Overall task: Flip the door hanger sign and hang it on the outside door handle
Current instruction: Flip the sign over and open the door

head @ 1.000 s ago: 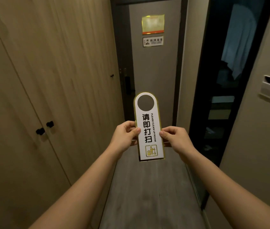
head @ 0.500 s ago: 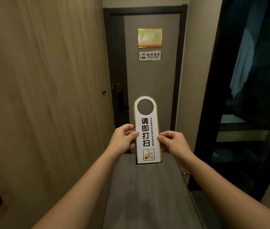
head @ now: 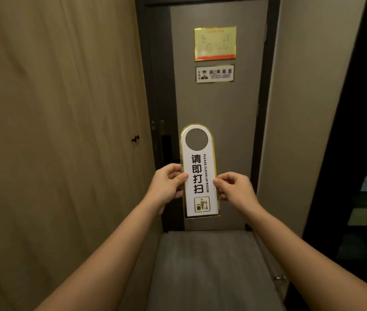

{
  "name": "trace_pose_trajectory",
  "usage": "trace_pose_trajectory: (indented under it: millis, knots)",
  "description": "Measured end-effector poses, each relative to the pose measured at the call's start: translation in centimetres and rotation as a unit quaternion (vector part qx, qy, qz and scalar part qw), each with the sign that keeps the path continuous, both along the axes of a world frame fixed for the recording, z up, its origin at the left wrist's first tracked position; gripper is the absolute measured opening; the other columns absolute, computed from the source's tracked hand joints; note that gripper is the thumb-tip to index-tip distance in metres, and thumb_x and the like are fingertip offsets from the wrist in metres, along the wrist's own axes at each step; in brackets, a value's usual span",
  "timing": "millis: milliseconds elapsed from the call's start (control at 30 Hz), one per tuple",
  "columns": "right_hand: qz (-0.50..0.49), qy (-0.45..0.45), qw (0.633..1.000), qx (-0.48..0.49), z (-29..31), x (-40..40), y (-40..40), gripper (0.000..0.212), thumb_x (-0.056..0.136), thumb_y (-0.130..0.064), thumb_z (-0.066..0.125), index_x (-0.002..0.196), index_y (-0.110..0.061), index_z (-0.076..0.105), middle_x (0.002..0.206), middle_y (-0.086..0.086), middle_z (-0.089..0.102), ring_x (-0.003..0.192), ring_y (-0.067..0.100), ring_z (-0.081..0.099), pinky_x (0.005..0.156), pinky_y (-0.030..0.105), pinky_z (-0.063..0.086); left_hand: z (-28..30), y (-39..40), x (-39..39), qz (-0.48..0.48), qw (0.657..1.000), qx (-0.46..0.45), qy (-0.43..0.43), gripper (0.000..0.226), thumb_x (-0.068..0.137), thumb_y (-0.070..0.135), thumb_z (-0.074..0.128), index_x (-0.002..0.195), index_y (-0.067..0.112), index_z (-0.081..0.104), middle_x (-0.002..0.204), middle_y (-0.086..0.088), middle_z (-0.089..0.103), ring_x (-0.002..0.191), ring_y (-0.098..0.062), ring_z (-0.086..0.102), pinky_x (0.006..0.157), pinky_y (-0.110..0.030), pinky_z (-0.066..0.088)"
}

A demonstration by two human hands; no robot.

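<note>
Left hand (head: pixel 166 187) pinches the left edge of the door hanger sign (head: pixel 199 173), thumb on the front face; right hand (head: pixel 236 189) pinches the right edge the same way. Sign is upright, mid-air, round hole at top, "PLEASE CLEAN UP ROOM" side facing the camera. Door (head: pixel 216 108) is shut, straight ahead behind the sign, two plaques on its upper half. Dark lock plate (head: pixel 166 144) at the door's left edge, partly hidden by the sign. Narrow corridor: wooden cabinet wall (head: pixel 54 131) close on the left, plain wall (head: pixel 301 108) on the right. Floor (head: pixel 209 265) ahead is open.
</note>
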State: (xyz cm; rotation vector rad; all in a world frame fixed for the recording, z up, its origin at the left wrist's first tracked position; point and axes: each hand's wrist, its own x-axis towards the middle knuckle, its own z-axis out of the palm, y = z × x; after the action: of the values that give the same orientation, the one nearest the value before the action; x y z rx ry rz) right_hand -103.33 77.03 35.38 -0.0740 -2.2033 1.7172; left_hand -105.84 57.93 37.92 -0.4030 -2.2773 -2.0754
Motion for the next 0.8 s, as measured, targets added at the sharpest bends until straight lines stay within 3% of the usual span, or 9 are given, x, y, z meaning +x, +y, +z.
trace_pose_trajectory:
  millis: [133, 300, 433, 633, 800]
  knots:
    - [0.017, -0.002, 1.000, 0.014, 0.8, -11.0, 2.4, 0.010, 0.092, -0.022, 0.065, 0.086, -0.014, 0.068, 0.084, 0.005, 0.075, 0.076, 0.022, 0.072, 0.070, 0.042, 0.061, 1.1, 2.2, -10.3, 0.018, 1.000, -0.005, -0.008, 0.016, 0.097, 0.012, 0.059, 0.112, 0.012, 0.064, 0.106, -0.011, 0.074, 0.086, -0.014, 0.075, 0.061, -0.024, 0.056]
    - [0.025, 0.019, 0.999, 0.024, 2.7, -22.8, 4.0, 0.011, 0.093, -0.022, 0.064, 0.091, -0.013, 0.068, 0.087, 0.001, 0.075, 0.081, 0.015, 0.074, 0.069, 0.033, 0.061, 2.7, 4.2, -21.5, 0.048, 0.999, -0.001, 0.000, 0.012, 0.096, 0.013, 0.060, 0.108, 0.014, 0.064, 0.098, -0.004, 0.074, 0.076, -0.007, 0.074, 0.058, -0.021, 0.054]
    - [0.023, 0.031, 0.997, 0.068, 2.3, -31.5, 4.3, 0.010, 0.092, -0.024, 0.064, 0.096, -0.015, 0.068, 0.092, -0.002, 0.074, 0.084, 0.010, 0.072, 0.072, 0.033, 0.062, 2.5, 4.7, -30.5, 0.057, 0.998, -0.008, -0.004, 0.013, 0.097, 0.016, 0.059, 0.110, 0.016, 0.063, 0.103, -0.003, 0.076, 0.092, -0.016, 0.074, 0.064, -0.026, 0.057]
    - [0.003, 0.049, 0.988, 0.148, 1.0, -44.2, 4.5, 0.022, 0.091, -0.028, 0.064, 0.110, -0.017, 0.070, 0.099, -0.005, 0.072, 0.091, 0.009, 0.068, 0.082, 0.039, 0.060, 1.2, 4.8, -44.2, 0.046, 0.999, 0.025, -0.009, 0.018, 0.097, 0.015, 0.059, 0.114, 0.014, 0.062, 0.106, -0.001, 0.075, 0.096, -0.015, 0.074, 0.074, -0.033, 0.062]
    - [-0.030, 0.033, 0.974, 0.223, 1.6, -54.4, 4.0, 0.037, 0.085, -0.031, 0.072, 0.119, -0.016, 0.067, 0.102, -0.002, 0.058, 0.090, 0.009, 0.061, 0.081, 0.025, 0.050, 2.1, 4.6, -56.3, 0.024, 0.999, 0.033, -0.015, 0.017, 0.096, 0.013, 0.059, 0.112, 0.014, 0.063, 0.105, -0.003, 0.075, 0.097, -0.016, 0.074, 0.080, -0.040, 0.062]
